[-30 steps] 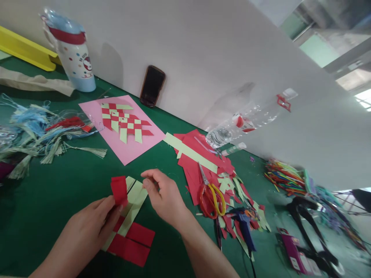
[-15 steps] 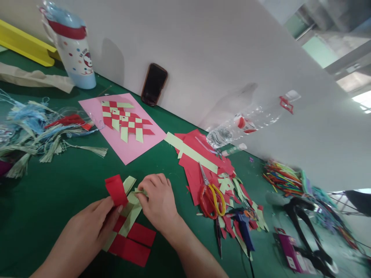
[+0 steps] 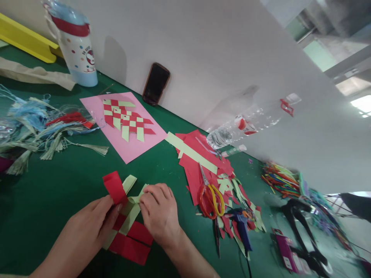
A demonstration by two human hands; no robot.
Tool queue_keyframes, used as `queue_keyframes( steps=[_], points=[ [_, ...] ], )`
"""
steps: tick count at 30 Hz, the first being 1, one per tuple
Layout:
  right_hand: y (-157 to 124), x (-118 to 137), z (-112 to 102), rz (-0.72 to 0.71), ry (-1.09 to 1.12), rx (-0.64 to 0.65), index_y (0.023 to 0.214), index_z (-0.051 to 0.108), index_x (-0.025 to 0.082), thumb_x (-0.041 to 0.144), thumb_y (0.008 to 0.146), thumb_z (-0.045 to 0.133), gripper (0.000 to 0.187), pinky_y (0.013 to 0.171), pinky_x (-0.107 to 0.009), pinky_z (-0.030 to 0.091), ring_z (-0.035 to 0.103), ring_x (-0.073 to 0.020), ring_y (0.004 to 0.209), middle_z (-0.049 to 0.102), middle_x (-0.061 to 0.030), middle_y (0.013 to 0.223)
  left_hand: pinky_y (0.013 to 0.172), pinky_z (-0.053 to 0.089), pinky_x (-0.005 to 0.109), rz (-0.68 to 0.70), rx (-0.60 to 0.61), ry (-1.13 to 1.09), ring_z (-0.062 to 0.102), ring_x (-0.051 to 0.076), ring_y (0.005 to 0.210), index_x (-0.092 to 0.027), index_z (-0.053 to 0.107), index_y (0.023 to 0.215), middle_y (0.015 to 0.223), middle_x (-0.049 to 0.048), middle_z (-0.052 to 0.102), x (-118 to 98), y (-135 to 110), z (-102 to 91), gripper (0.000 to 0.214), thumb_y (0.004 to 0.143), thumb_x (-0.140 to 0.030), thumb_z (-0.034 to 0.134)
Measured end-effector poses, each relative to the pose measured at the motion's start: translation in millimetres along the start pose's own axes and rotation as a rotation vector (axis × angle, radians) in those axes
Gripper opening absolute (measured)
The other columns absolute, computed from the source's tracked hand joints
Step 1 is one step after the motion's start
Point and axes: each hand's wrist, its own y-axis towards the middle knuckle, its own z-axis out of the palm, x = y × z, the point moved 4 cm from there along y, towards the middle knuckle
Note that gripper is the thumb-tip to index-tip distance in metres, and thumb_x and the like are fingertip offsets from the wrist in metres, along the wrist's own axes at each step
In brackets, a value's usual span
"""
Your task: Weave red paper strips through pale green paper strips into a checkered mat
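Note:
A half-woven piece of red and pale green paper strips (image 3: 130,235) lies on the green table near me. My left hand (image 3: 87,227) pinches a red strip (image 3: 115,187) and holds it bent up off the weave. My right hand (image 3: 159,212) is closed on a pale green strip (image 3: 133,200), curling its end over beside the red one. Another green strip end (image 3: 129,181) sticks out behind the red strip.
A finished red-green weave (image 3: 126,119) lies on pink paper (image 3: 127,148). Right of my hands are red paper scraps (image 3: 193,170), orange-handled scissors (image 3: 210,195) and a blue glue gun (image 3: 242,229). A plastic bottle (image 3: 249,123), phone (image 3: 155,83) and cup (image 3: 77,48) stand by the wall. Raffia tassels (image 3: 34,131) lie left.
My right hand came down from above the weave, took hold of the green strip and folded it toward me. The left hand raised the red strip slightly.

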Motion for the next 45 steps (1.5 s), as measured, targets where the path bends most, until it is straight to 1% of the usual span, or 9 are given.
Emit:
queue_keyframes(
  steps=[4, 8, 11, 15, 19, 26, 33, 39, 45],
  points=[
    [-8, 8, -3, -0.012, 0.021, 0.010, 0.085, 0.064, 0.020, 0.013, 0.105, 0.054, 0.024, 0.074, -0.034, 0.044, 0.057, -0.0195, 0.082, 0.071, -0.0027, 0.086, 0.058, 0.052, 0.029, -0.013, 0.005, -0.008, 0.071, 0.020, 0.065, -0.028, 0.066, 0.087, 0.077, 0.0011, 0.075, -1, 1, -2.3, 0.039, 0.102, -0.052, 0.039],
    [-17, 14, -5, -0.024, 0.051, 0.002, 0.091, 0.065, 0.020, 0.013, 0.106, 0.051, 0.022, 0.075, -0.035, 0.042, 0.059, -0.0191, 0.081, 0.071, -0.0017, 0.083, 0.055, 0.049, 0.029, -0.031, 0.011, -0.026, 0.069, 0.020, 0.061, -0.028, 0.064, 0.082, 0.073, 0.0002, 0.073, -4, 2, -3.8, 0.040, 0.100, -0.052, 0.038],
    [-21, 15, -4, -0.041, 0.057, -0.025, 0.087, 0.064, 0.020, 0.011, 0.104, 0.052, 0.023, 0.075, -0.034, 0.043, 0.059, -0.0180, 0.079, 0.071, -0.0014, 0.084, 0.055, 0.048, 0.029, -0.041, 0.017, -0.029, 0.068, 0.019, 0.059, -0.028, 0.061, 0.078, 0.070, -0.0007, 0.071, -4, 2, -3.7, 0.040, 0.100, -0.053, 0.038],
    [-24, 15, -4, -0.039, 0.001, -0.057, 0.080, 0.064, 0.021, 0.004, 0.096, 0.052, 0.026, 0.080, -0.033, 0.048, 0.060, -0.0193, 0.091, 0.071, -0.0049, 0.100, 0.055, 0.048, 0.029, -0.052, 0.028, -0.032, 0.067, 0.019, 0.058, -0.028, 0.061, 0.082, 0.070, -0.0010, 0.071, -3, 2, -4.2, 0.039, 0.100, -0.054, 0.039],
    [-26, 15, -7, -0.002, -0.019, -0.055, 0.079, 0.065, 0.023, 0.003, 0.090, 0.054, 0.025, 0.087, -0.033, 0.052, 0.059, -0.0203, 0.100, 0.070, -0.0048, 0.110, 0.054, 0.048, 0.029, -0.044, 0.010, -0.050, 0.068, 0.019, 0.057, -0.028, 0.063, 0.084, 0.069, -0.0013, 0.071, -7, 4, -7.8, 0.040, 0.101, -0.055, 0.038],
    [-28, 16, -11, -0.011, -0.032, -0.084, 0.080, 0.066, 0.024, 0.006, 0.094, 0.056, 0.025, 0.093, -0.032, 0.054, 0.060, -0.0209, 0.109, 0.073, -0.0041, 0.116, 0.054, 0.049, 0.027, -0.013, -0.006, -0.029, 0.068, 0.018, 0.057, -0.028, 0.061, 0.081, 0.069, -0.0019, 0.071, -8, 3, -8.3, 0.040, 0.102, -0.054, 0.039],
    [-29, 23, -10, -0.236, 0.142, 0.075, 0.083, 0.064, 0.023, 0.012, 0.104, 0.056, 0.024, 0.084, -0.033, 0.051, 0.067, -0.0135, 0.097, 0.080, 0.0054, 0.102, 0.058, 0.051, 0.026, -0.018, -0.006, 0.003, 0.069, 0.018, 0.062, -0.028, 0.066, 0.089, 0.077, 0.0006, 0.074, -4, 2, -3.1, 0.040, 0.104, -0.053, 0.039],
    [-27, 26, -13, -0.275, 0.121, 0.107, 0.091, 0.068, 0.025, 0.018, 0.106, 0.062, 0.017, 0.083, -0.032, 0.050, 0.069, -0.0128, 0.093, 0.081, 0.0070, 0.093, 0.056, 0.049, 0.026, -0.004, -0.012, 0.049, 0.071, 0.018, 0.065, -0.027, 0.069, 0.089, 0.083, 0.0037, 0.076, -2, 3, -0.6, 0.042, 0.104, -0.051, 0.037],
    [-29, 27, -9, -0.313, 0.102, 0.154, 0.089, 0.068, 0.026, 0.021, 0.107, 0.062, 0.020, 0.078, -0.032, 0.051, 0.069, -0.0125, 0.093, 0.080, 0.0068, 0.091, 0.058, 0.052, 0.027, -0.021, 0.013, 0.061, 0.074, 0.020, 0.070, -0.027, 0.068, 0.086, 0.090, 0.0047, 0.079, 6, 1, 3.9, 0.044, 0.103, -0.053, 0.036]
  ],
)
